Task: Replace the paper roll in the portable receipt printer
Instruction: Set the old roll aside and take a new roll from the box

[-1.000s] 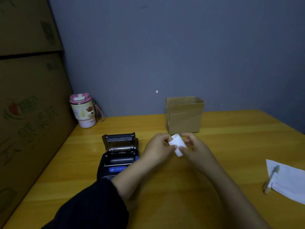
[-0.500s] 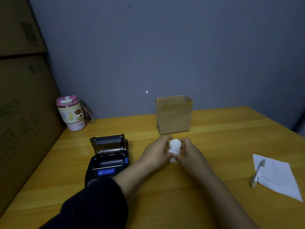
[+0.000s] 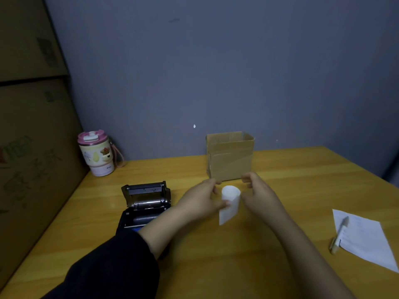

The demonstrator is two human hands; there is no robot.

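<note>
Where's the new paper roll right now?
In the head view it is centre frame, held above the table between both hands: the paper roll sits just right of the open printer and in front of the cardboard box.

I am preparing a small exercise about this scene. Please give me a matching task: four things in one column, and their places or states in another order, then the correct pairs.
1. paper roll
2. printer
3. pen
4. pink-lidded cup

a. in the back left corner of the table
b. lid open
c. lying on a white sheet
d. between both hands

Pairs: 1-d, 2-b, 3-c, 4-a
</note>
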